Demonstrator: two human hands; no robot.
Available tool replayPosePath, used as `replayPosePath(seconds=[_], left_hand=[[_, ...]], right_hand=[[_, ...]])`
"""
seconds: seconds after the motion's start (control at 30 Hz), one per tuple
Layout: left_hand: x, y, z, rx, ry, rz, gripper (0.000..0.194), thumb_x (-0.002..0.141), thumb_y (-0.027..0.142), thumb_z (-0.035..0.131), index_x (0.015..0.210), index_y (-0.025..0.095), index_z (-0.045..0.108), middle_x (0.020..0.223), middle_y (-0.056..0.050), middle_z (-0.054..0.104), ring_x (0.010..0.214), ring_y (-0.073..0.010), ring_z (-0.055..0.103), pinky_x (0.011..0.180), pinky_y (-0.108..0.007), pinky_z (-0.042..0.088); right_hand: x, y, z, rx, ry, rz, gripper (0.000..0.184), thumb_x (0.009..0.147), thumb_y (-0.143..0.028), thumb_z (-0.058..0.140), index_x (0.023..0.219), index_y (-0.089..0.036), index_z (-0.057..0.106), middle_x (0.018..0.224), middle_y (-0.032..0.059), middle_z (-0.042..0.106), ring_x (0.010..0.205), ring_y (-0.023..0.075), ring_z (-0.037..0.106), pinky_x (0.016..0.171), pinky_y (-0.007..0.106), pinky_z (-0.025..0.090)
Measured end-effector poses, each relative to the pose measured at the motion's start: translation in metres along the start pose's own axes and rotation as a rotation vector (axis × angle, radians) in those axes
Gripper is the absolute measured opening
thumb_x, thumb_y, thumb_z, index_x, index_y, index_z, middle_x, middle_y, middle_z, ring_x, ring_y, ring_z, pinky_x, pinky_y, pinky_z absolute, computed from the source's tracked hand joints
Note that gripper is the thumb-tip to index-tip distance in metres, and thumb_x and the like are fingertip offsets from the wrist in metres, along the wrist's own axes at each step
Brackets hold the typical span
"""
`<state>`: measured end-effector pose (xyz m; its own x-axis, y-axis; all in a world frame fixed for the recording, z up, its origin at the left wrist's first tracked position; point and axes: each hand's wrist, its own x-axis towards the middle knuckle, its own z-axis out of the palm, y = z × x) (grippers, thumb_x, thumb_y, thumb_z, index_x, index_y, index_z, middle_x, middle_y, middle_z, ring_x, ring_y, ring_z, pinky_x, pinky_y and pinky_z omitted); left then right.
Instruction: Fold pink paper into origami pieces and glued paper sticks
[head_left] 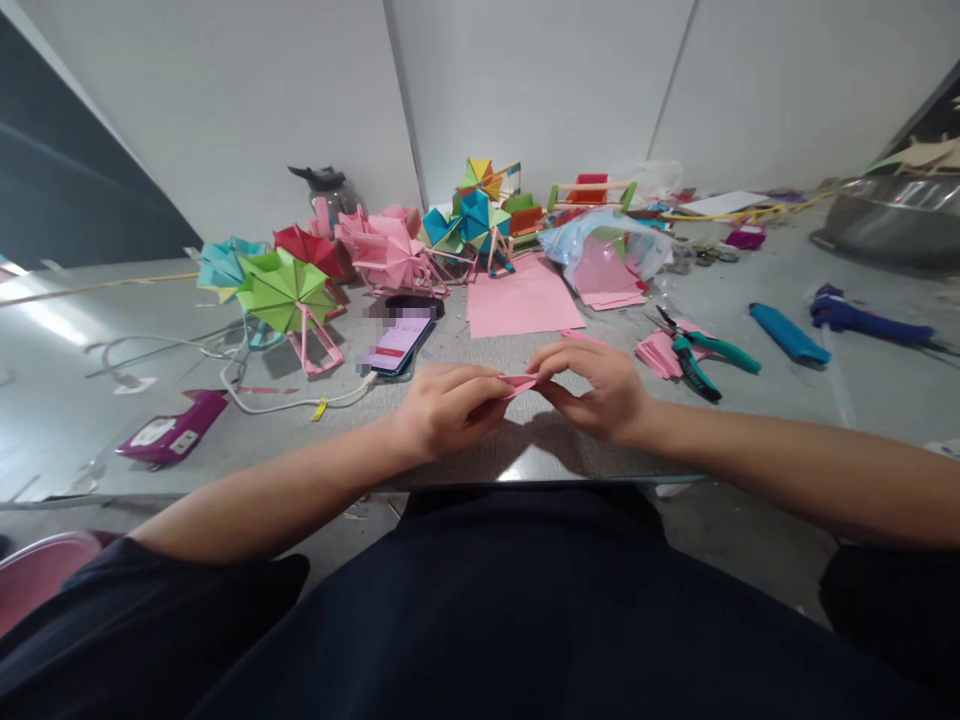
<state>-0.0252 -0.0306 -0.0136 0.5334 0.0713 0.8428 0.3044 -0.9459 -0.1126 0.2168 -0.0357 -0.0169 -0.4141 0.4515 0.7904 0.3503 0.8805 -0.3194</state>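
Both hands meet over the near edge of the grey table (90, 400). My left hand (446, 407) and my right hand (596, 385) pinch a small folded piece of pink paper (520, 383) between their fingertips, one hand at each end. The fingers of both hands are closed on it. A flat sheet of pink paper (517, 297) lies just beyond the hands. A stack of small folded pink pieces (656, 352) sits to the right of my right hand.
Several coloured paper pinwheels stand at the back, green (285, 290) and pink (386, 250) among them. A phone (397, 345) on a white cable lies left of centre. Teal-handled pliers (701, 355), a blue tube (787, 333), a purple packet (171, 430) and a steel bowl (892, 220) surround the work spot.
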Motion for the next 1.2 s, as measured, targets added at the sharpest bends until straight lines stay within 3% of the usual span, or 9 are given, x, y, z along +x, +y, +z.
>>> replayPosePath(seconds=[0.3, 0.5, 0.77, 1.0, 1.1, 1.2], left_hand=[[0.0002, 0.0008, 0.0014, 0.030, 0.036, 0.016, 0.009, 0.096, 0.015, 0.074, 0.103, 0.018, 0.069, 0.090, -0.004, 0.083, 0.074, -0.0142, 0.079, 0.068, -0.023, 0.062], [-0.0016, 0.0004, 0.0010, 0.022, 0.002, 0.005, 0.006, 0.098, 0.019, 0.071, 0.104, 0.020, 0.070, 0.094, -0.004, 0.084, 0.075, -0.0139, 0.080, 0.069, -0.023, 0.063], [-0.0011, 0.0002, 0.0023, 0.032, 0.060, -0.005, 0.012, 0.094, 0.015, 0.075, 0.103, 0.019, 0.069, 0.089, -0.002, 0.083, 0.073, -0.0130, 0.079, 0.068, -0.021, 0.062], [-0.0022, -0.0006, 0.0015, -0.014, 0.016, 0.004, 0.012, 0.095, 0.016, 0.073, 0.106, 0.020, 0.071, 0.096, -0.003, 0.085, 0.078, -0.0140, 0.081, 0.072, -0.022, 0.064], [0.0002, 0.0012, 0.0004, -0.026, 0.036, -0.006, 0.015, 0.094, 0.013, 0.073, 0.107, 0.021, 0.070, 0.095, -0.003, 0.084, 0.078, -0.0138, 0.081, 0.071, -0.022, 0.064], [0.0024, 0.0032, -0.0012, -0.010, 0.062, -0.009, 0.017, 0.092, 0.012, 0.075, 0.106, 0.021, 0.069, 0.094, -0.002, 0.084, 0.075, -0.0129, 0.080, 0.069, -0.021, 0.063]], right_hand=[[-0.0013, -0.0010, 0.0019, 0.012, 0.028, 0.023, 0.010, 0.096, -0.021, 0.070, 0.087, -0.025, 0.073, 0.115, 0.0081, 0.080, 0.105, 0.0238, 0.076, 0.092, 0.044, 0.063], [-0.0009, -0.0070, 0.0026, 0.093, -0.014, -0.024, 0.009, 0.097, -0.021, 0.070, 0.099, -0.025, 0.077, 0.127, 0.0094, 0.077, 0.088, 0.0184, 0.075, 0.085, 0.040, 0.065], [0.0024, -0.0028, -0.0040, 0.053, 0.047, -0.056, 0.003, 0.093, -0.020, 0.077, 0.091, -0.022, 0.075, 0.121, 0.0112, 0.078, 0.088, 0.0188, 0.075, 0.084, 0.040, 0.065], [0.0006, -0.0066, -0.0022, 0.123, -0.047, -0.069, 0.007, 0.094, -0.023, 0.076, 0.101, -0.022, 0.076, 0.136, 0.0130, 0.074, 0.093, 0.0193, 0.076, 0.084, 0.040, 0.065], [0.0030, -0.0056, -0.0034, 0.113, -0.022, -0.080, 0.004, 0.095, -0.022, 0.075, 0.099, -0.023, 0.076, 0.121, 0.0092, 0.079, 0.097, 0.0201, 0.077, 0.086, 0.038, 0.063], [0.0060, -0.0027, -0.0049, 0.119, 0.006, -0.076, 0.004, 0.096, -0.021, 0.077, 0.098, -0.024, 0.074, 0.093, 0.0029, 0.081, 0.085, 0.0172, 0.076, 0.080, 0.033, 0.061]])
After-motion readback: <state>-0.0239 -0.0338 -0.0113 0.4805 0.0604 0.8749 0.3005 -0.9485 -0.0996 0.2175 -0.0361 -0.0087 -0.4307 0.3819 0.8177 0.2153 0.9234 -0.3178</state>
